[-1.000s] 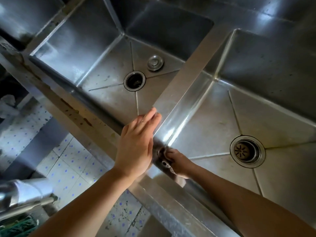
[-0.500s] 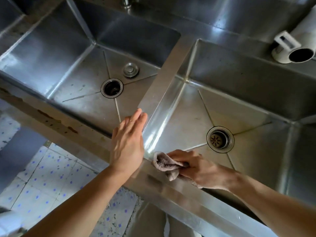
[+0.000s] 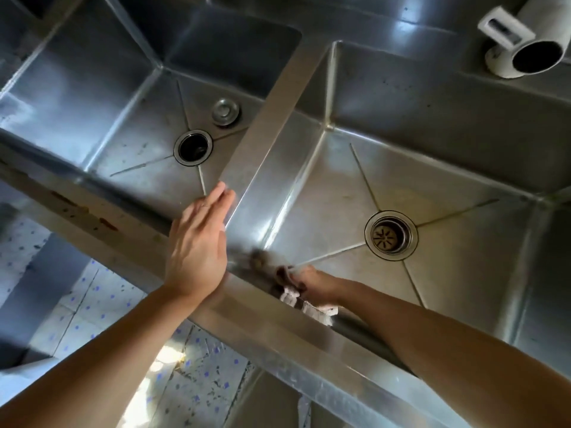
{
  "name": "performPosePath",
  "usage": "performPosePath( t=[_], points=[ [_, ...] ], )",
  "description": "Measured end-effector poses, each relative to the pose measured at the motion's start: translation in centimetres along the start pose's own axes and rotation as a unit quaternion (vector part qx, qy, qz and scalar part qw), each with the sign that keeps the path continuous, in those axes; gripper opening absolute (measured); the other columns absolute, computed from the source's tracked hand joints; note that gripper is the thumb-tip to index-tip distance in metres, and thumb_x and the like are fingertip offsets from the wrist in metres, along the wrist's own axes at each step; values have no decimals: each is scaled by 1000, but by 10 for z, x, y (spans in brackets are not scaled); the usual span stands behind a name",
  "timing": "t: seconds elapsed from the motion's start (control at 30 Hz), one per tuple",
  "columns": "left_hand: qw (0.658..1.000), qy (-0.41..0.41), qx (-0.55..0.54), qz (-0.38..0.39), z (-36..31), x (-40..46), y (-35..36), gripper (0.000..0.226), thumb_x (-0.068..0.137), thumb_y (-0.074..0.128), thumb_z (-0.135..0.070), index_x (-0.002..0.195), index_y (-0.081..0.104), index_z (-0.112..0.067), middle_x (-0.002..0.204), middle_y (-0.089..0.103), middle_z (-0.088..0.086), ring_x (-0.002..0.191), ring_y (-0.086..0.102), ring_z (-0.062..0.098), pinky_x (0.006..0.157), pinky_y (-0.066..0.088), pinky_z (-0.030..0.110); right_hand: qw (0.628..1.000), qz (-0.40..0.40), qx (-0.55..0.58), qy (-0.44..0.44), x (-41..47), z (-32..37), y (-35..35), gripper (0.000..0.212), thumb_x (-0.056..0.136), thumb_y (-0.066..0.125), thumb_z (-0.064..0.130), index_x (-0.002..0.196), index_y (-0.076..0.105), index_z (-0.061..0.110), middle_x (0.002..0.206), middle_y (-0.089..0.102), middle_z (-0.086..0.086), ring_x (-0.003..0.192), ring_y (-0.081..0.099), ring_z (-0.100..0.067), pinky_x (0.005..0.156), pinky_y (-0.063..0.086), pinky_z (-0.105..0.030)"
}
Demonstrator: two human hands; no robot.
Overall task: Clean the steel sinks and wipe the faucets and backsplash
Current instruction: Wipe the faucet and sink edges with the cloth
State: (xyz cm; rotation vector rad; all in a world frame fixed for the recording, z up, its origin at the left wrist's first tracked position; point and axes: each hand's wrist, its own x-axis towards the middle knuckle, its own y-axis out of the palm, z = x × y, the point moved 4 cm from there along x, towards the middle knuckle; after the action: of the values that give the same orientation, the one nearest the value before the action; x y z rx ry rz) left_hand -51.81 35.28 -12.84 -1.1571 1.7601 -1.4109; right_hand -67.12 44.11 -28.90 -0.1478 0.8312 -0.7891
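Observation:
Two steel sink basins lie below me, split by a flat divider (image 3: pixel 272 118). My left hand (image 3: pixel 197 245) rests flat, fingers straight, where the divider meets the front rim (image 3: pixel 278 329). My right hand (image 3: pixel 318 285) is down inside the right basin (image 3: pixel 448 168) at its near left corner, gripping a small greyish cloth (image 3: pixel 290 293) against the front wall; the cloth is blurred and partly hidden behind the rim. The left basin (image 3: pixel 102 100) has an open drain hole (image 3: pixel 193 147) with a loose metal plug (image 3: pixel 225 111) lying beside it. The right basin's drain (image 3: pixel 391 235) holds a strainer.
A white pipe spout (image 3: pixel 525 41) sticks out over the back ledge at top right. The backsplash (image 3: pixel 401 10) runs along the top. Rust marks show on the front rim at the left (image 3: pixel 83 211). Blue-dotted floor tiles (image 3: pixel 102 307) show below the sink.
My right hand with the cloth has dropped from the top of the front rim down into the right basin's near corner. My left hand has stayed flat on the divider.

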Motion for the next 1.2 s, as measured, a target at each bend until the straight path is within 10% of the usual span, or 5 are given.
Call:
performPosePath(
  t=[0.37, 0.5, 0.7, 1.0, 1.2],
  points=[
    [989, 37, 33, 136, -91, -26, 24, 44, 89, 32, -29, 112, 67, -21, 139, 52, -4, 128, 43, 22, 102, 27, 48, 980, -35, 155, -122, -176, 40, -68, 16, 92, 56, 3, 102, 67, 8, 107, 58, -3, 96, 56, -9, 83, 44, -19],
    [985, 34, 47, 160, -97, -29, 39, 44, 89, 32, -35, 106, 70, -22, 128, 61, -4, 121, 52, 22, 100, 33, 46, 992, -47, 97, -69, -132, -9, -27, 20, 90, 56, -1, 108, 65, 2, 113, 55, -6, 98, 51, -9, 81, 32, -4],
    [987, 34, 48, 152, -97, -27, 40, 39, 87, 36, -33, 99, 71, -23, 115, 67, -7, 111, 59, 22, 84, 47, 44, 999, 28, -4, 37, -76, -82, 17, 34, 85, 52, -8, 115, 60, 5, 126, 47, -8, 107, 50, -24, 92, 42, -29],
    [984, 41, 45, 167, -100, -29, 39, 39, 84, 33, -32, 83, 69, -18, 87, 69, -3, 91, 62, 25, 80, 46, 40, 997, -9, 75, 14, -172, -7, -49, 27, 96, 50, 9, 74, 51, 25, 71, 52, 15, 66, 47, 2, 62, 35, -13],
    [980, 60, 14, 190, -131, -30, 39, 39, 83, 33, -34, 74, 68, -21, 75, 67, -6, 83, 62, 21, 78, 45, 39, 989, -19, 145, -4, -235, 5, -67, 24, 93, 55, 5, 105, 66, 22, 104, 64, 11, 95, 59, -4, 83, 47, -20]
  ],
)
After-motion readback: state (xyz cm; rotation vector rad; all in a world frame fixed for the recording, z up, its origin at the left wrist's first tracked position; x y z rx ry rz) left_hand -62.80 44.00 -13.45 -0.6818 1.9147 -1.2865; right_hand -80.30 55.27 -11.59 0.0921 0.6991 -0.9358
